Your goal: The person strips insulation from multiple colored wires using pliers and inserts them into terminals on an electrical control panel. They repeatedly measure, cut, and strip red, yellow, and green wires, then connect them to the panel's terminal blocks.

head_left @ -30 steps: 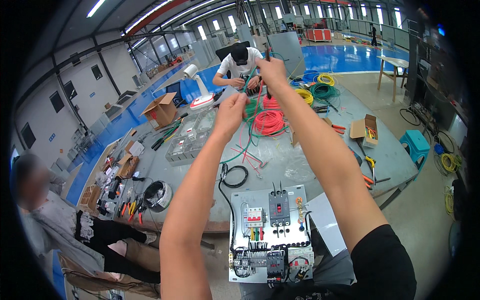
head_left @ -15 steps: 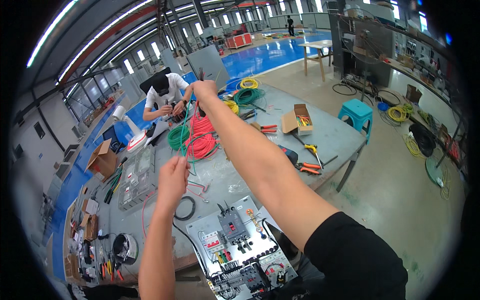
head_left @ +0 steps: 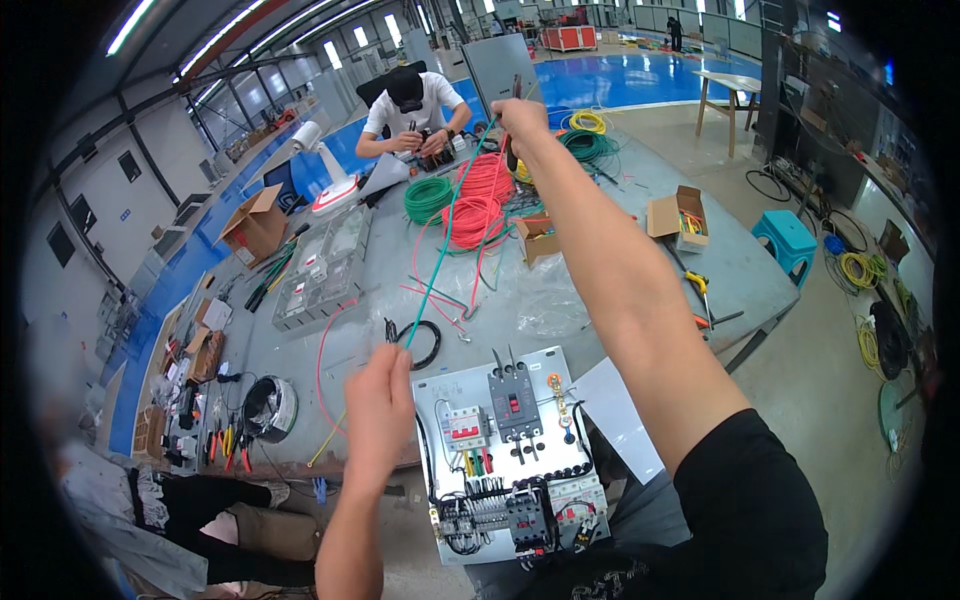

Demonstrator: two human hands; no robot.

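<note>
A green wire (head_left: 452,222) runs taut and slanting between my two raised hands. Low down, my left hand (head_left: 382,405) is closed around its near end. Farther out, my right hand (head_left: 522,120) grips its far end, with a dark, slim tool (head_left: 517,86) sticking up from the same fist; I cannot tell its kind. Below and beside my left hand lies a metal mounting plate (head_left: 425,385) carrying a large black circuit breaker (head_left: 514,402), a smaller white breaker (head_left: 466,427), terminal rows and black wiring. Beyond are coils of red wire (head_left: 474,222) and green wire (head_left: 428,200).
A person (head_left: 440,105) works across the table, and another (head_left: 130,500) is at the lower left. On the grey table (head_left: 620,180) are a clear plastic case (head_left: 325,270), cartons (head_left: 690,215), a roll (head_left: 268,408) and hand tools. A blue stool (head_left: 785,243) stands right.
My hands have moved farther apart, stretching the green wire between them. My left hand is lower, near the mounting plate. The whole view has shifted, so the scene sits farther right.
</note>
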